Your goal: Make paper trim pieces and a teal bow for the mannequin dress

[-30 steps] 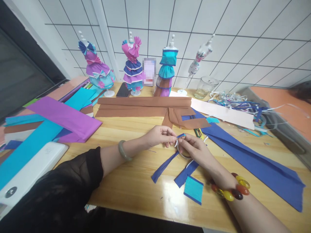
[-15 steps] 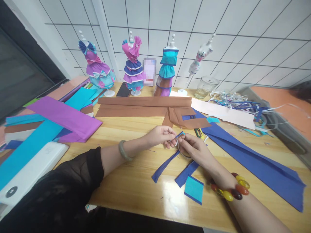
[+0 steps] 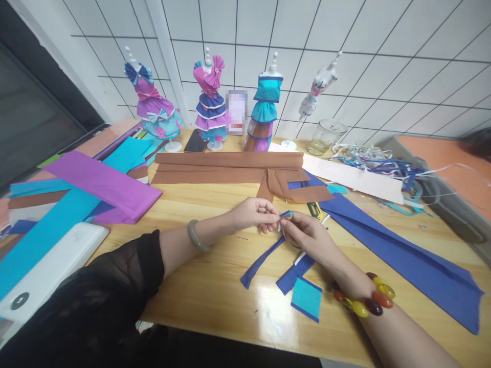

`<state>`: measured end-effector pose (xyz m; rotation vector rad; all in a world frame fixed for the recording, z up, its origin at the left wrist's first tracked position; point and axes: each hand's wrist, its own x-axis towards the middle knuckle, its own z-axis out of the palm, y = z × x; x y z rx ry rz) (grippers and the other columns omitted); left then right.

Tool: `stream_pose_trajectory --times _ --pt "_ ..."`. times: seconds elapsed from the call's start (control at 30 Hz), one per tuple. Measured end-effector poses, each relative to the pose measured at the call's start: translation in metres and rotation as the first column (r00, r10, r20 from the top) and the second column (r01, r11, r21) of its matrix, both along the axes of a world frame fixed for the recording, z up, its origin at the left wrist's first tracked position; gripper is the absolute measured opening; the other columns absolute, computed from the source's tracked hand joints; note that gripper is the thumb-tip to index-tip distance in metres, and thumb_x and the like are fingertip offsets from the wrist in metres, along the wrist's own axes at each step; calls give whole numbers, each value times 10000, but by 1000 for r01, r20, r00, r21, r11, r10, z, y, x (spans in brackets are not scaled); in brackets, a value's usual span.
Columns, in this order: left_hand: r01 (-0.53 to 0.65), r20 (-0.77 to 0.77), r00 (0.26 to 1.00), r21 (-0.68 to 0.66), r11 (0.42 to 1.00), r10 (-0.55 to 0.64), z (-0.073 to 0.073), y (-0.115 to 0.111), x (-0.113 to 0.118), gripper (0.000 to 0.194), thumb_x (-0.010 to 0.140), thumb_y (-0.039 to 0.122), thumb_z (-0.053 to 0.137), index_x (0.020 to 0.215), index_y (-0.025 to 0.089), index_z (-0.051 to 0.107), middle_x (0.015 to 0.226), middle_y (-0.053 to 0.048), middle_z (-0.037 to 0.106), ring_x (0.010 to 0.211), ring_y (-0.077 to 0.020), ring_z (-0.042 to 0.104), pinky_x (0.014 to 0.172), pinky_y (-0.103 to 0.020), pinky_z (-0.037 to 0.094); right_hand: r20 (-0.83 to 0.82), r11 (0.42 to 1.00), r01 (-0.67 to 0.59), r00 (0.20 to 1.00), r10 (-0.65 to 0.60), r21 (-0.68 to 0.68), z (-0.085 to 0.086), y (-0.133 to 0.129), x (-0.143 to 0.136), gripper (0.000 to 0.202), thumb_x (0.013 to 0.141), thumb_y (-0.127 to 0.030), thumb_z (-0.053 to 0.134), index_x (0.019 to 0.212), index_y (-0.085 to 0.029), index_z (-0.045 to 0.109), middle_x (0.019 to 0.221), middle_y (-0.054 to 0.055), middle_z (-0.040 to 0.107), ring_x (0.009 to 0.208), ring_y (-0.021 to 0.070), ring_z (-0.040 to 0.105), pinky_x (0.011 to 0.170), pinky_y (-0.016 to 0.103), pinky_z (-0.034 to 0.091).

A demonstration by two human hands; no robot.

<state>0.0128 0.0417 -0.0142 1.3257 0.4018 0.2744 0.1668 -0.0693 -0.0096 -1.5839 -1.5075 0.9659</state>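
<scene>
Both hands meet above the middle of the table. My left hand is closed, thumb and fingertips pinching the left end of a small folded piece of crepe paper in dark blue, teal and brown. On its other end, the fingers of my right hand are closed too. A bit of white strip shows by the fingertips. Part of a ring-shaped object, perhaps a tape roll, lies under my right hand. Nearer me are a narrow blue strip, a shorter blue strip and a teal square with blue edges.
Brown crepe paper and a long blue sheet spread across the table. A yellow cutter lies near my right hand. Behind stand several small dress forms, a glass jar and tangled strips. Purple sheets and a white device are left.
The left fingertips have shifted slightly right along the small paper piece, close to the right fingers. A white strip now shows over the short blue strip. The rest looks the same.
</scene>
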Motion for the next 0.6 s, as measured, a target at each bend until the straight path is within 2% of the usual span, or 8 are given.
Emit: stream_pose_trajectory --times 0.2,0.33,0.47,0.53,0.6 --pt "42 -29 999 -25 999 -42 2 3 -1 294 690 341 686 777 83 574 610 -37 607 525 -87 562 525 -224 455 -3 1000 -4 1000 4 -19 1 0 -1 281 851 -433 474 767 -175 544 555 -41 406 482 90 343 448 230 291" --pt "38 -16 999 -62 997 -39 1 4 -1 254 710 323 666 770 92 577 610 -38 602 517 -85 552 521 -222 437 -115 998 -40 993 34 -55 7 0 -3 270 847 -431 479 779 -177 540 564 -43 410 479 86 344 450 228 282" --pt "13 -14 1000 -84 996 -15 -1 5 -1 222 731 307 643 782 104 571 615 -35 598 513 -85 550 524 -225 433 -166 998 -63 984 58 -20 7 1 -3 222 836 -401 509 833 -186 563 705 4 553 587 113 469 548 238 369" --pt "18 -14 1000 -75 997 -19 -2 5 -1 216 726 300 647 772 103 572 614 -35 596 512 -84 546 524 -226 432 -139 998 -66 988 68 18 4 2 -2 214 828 -397 520 811 -189 569 787 31 603 697 144 530 636 255 406" --pt "28 -13 999 -72 997 -29 -2 5 -1 210 724 294 649 762 101 575 609 -33 593 512 -81 541 522 -223 427 -85 998 -56 995 59 37 0 3 -1 225 826 -407 518 786 -191 568 792 40 619 717 159 545 651 264 416"
